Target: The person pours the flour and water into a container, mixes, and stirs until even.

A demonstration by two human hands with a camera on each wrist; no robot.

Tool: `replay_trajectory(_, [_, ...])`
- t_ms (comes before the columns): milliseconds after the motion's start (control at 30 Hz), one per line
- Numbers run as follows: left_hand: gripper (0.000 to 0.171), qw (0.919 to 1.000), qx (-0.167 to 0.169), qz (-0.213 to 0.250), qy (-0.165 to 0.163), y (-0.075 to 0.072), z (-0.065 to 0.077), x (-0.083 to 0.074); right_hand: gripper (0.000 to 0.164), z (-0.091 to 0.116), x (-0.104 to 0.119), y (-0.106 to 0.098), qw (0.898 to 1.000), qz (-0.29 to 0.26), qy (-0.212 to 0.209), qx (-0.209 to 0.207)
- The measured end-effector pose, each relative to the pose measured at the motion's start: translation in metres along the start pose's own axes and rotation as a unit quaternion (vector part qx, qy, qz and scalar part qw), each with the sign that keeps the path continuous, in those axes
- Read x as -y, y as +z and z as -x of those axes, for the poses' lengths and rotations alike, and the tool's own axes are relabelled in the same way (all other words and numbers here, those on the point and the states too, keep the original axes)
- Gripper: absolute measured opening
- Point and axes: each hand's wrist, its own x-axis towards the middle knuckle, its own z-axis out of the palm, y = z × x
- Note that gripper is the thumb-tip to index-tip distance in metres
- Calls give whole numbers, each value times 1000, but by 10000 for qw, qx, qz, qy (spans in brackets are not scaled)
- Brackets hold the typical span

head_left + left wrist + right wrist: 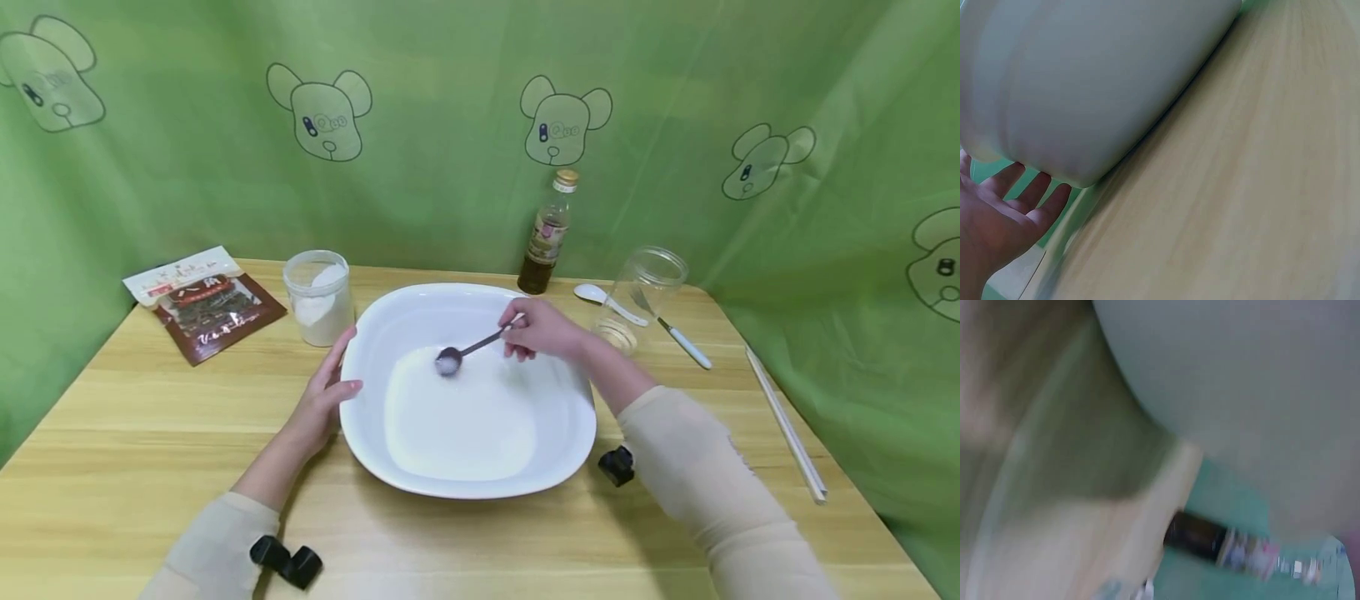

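Observation:
A white basin (465, 475) with a wide rim stands on the wooden table. At its left side my left hand (322, 398) holds the rim, thumb on top and the other fingers (1035, 190) bent against the outer wall in the left wrist view. Over the basin, my right hand (542, 329) pinches the handle of a dark measuring spoon (480, 343). White grainy stuff lies in the spoon's bowl, which is low over the middle. Beside the left hand stands a clear jar (318, 296) of white powder. In the right wrist view the right hand's fingers are hidden.
A brown food packet (213, 304) lies at the back left. Behind the basin stands a dark sauce bottle (546, 237). To the right are an empty clear jar (652, 279), a white spoon (609, 303), a white-handled utensil (686, 343) and white sticks (783, 425).

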Motion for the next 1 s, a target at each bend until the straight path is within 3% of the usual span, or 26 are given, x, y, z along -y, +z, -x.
replay_trajectory(133, [71, 10000, 30, 32, 49, 1, 0, 0, 13, 0, 5, 24, 9969, -269, -88, 727])
replay_trajectory(267, [71, 9999, 55, 58, 85, 1, 1, 0, 11, 16, 7, 34, 9891, -338, -153, 1426])
replay_trajectory(400, [71, 10000, 2, 31, 34, 0, 1, 0, 9, 38, 6, 24, 9799, -186, -168, 1979])
replay_trajectory(500, [71, 10000, -21, 2, -8, -2, 0, 0, 8, 51, 1, 6, 9768, 14, -73, 2142])
replay_trajectory(600, [72, 10000, -14, -26, -7, -2, 0, 0, 10, 58, -4, -13, 9817, 199, 64, 1891])
replay_trajectory(767, [71, 10000, -34, -41, 2, -1, 0, -1, 16, 52, -10, -32, 9946, 489, 185, 899])
replay_trajectory(1000, [72, 10000, -25, -5, -1, 0, 0, -1, 15, 20, -10, -16, 9982, 347, 355, -329])
